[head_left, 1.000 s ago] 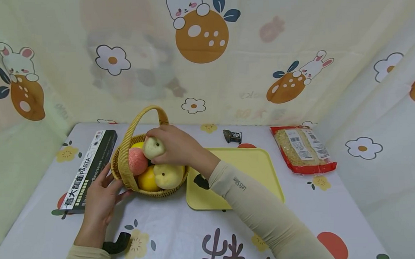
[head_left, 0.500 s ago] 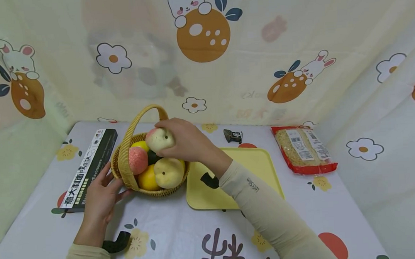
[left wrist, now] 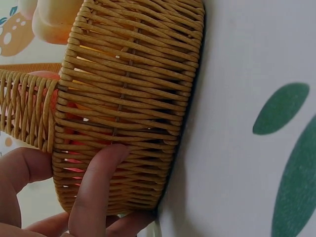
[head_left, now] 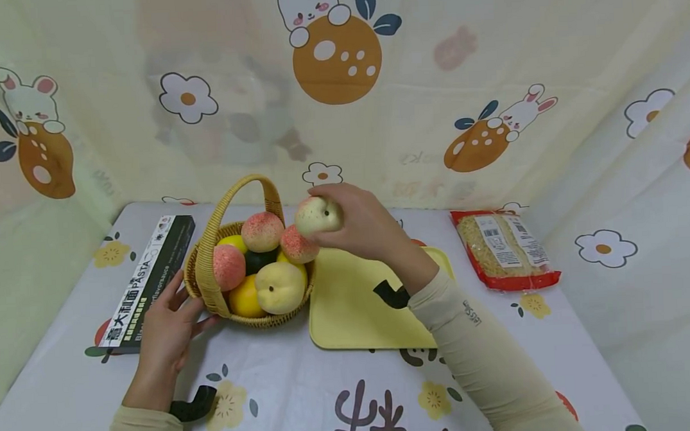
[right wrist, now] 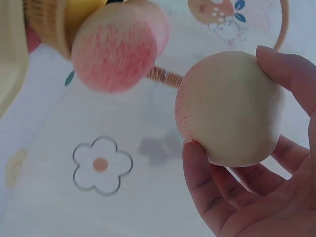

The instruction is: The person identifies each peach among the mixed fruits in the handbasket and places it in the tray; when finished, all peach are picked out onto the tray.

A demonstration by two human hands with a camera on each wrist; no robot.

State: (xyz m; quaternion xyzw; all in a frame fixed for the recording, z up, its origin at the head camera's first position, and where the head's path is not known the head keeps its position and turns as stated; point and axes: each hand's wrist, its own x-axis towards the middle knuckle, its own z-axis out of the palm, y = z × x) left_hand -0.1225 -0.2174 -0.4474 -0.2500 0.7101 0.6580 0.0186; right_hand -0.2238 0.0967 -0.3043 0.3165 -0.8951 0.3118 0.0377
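Note:
My right hand (head_left: 368, 224) holds a pale peach (head_left: 320, 215) with a pink blush between thumb and fingers. It is up beside the right rim of a wicker basket (head_left: 207, 273), over the back left corner of a yellow tray (head_left: 349, 312). In the basket are pink peaches (head_left: 262, 231), a pale yellow peach (head_left: 281, 288), an orange fruit (head_left: 246, 298) and a dark green piece partly hidden among them. Another peach (head_left: 296, 246) lies at the right rim. My left hand (head_left: 167, 329) rests spread against the basket's outer left wall; its thumb (left wrist: 101, 180) presses the weave.
A black and white pasta box (head_left: 148, 285) lies left of the basket. At the far right is a clear, red-edged bag of pasta (head_left: 504, 250). A patterned curtain (head_left: 376, 143) stands behind the table, and the basket's tall handle (head_left: 223, 205) arches over the fruit.
My right hand has lifted the peach out of the basket and moved right, past the rim. Peaches behind it now show. The left hand and basket have stayed in place.

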